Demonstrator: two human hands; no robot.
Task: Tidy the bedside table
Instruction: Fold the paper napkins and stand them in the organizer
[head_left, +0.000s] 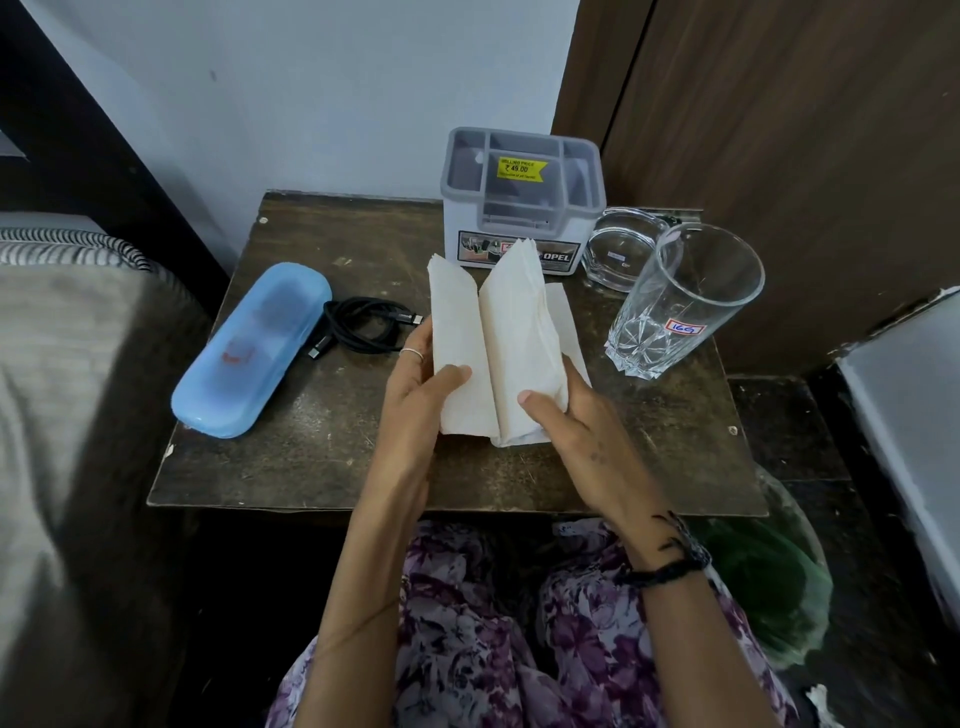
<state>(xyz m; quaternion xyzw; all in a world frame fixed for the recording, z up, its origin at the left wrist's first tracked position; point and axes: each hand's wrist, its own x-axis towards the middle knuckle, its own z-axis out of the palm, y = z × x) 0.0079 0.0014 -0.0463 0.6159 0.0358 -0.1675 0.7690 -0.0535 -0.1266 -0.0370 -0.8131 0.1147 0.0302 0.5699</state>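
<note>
Both hands on the napkins (493, 343), held just above the table (311, 467) at its middle. Left hand (415, 395) gripping the left flap, thumb on top, fingers curled behind; right hand (566, 415) pinching the right fold, thumb pressed on the front. Long axis running away from the body, toward the organizer (519, 208) just beyond the far tips. Fold line central between the thumbs, neither hand nearer. Likely next: closing the flaps together. Case (249, 353) and cable (358, 325) well left, glass (680, 301) near right.
</note>
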